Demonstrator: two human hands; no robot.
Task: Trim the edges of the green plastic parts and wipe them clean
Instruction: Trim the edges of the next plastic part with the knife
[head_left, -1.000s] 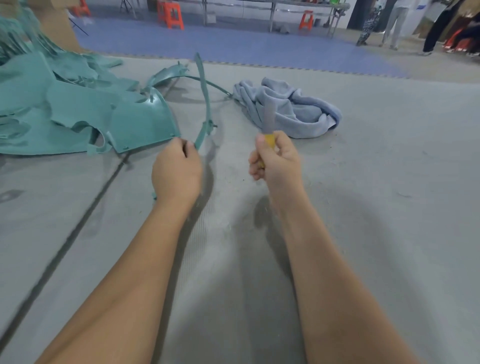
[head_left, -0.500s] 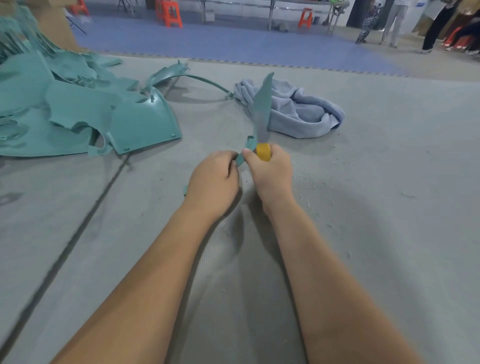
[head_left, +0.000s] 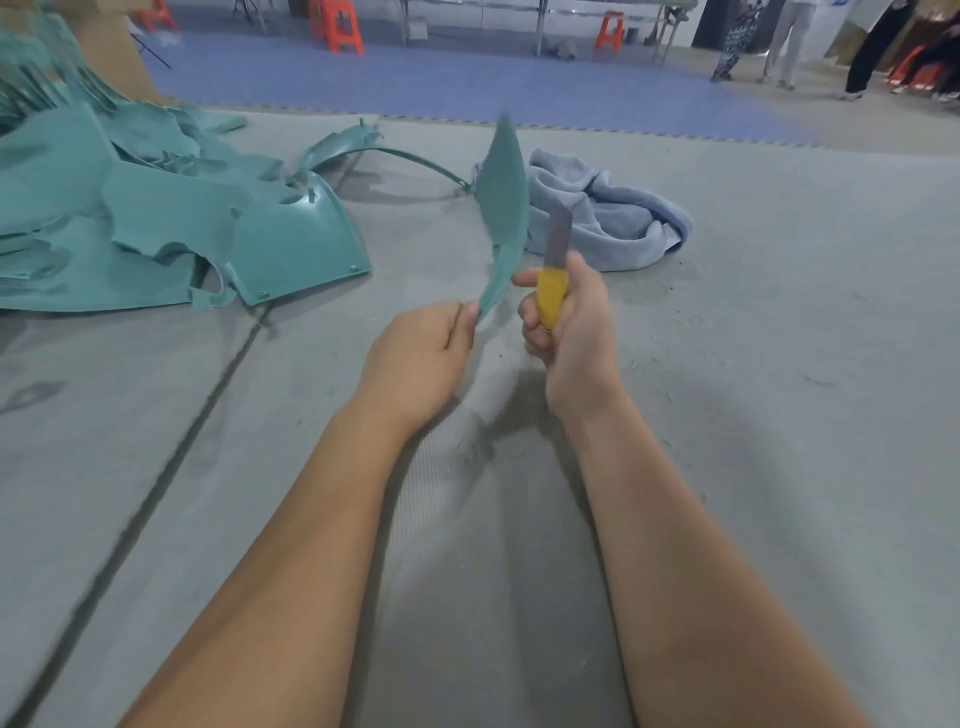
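Since half a second ago my two hands have drawn apart: then they were knuckle to knuckle with the blade up against the part, and now a clear gap shows between them, while the green strip has swung so its broad face looks toward me.

My left hand (head_left: 421, 358) pinches the lower tip of the curved green part (head_left: 503, 208) between thumb and curled fingers; the piece rises up and away from that hand, blurred at its upper end. My right hand (head_left: 569, 322) is wrapped in a fist round the yellow handle of the knife (head_left: 555, 270), blade pointing up and away, just to the right of the part and not touching it as far as I can see.

I judge this to be mid-trimming: one pass along an edge seems finished and I am turning the piece to find the next edge. What the next move calls for is bringing the blade back against the part's rim beyond my left fingers, cutting away from that hand, with the pinch firm enough that the thin strip does not flex off the blade.

Beyond my right hand lies the crumpled grey-blue cloth (head_left: 608, 218) on the grey mat (head_left: 779, 415), untouched, so wiping is still to come. Far to the left of my left hand sits the pile of green parts (head_left: 156, 223), with one arched strip (head_left: 395, 153) lying between pile and cloth.
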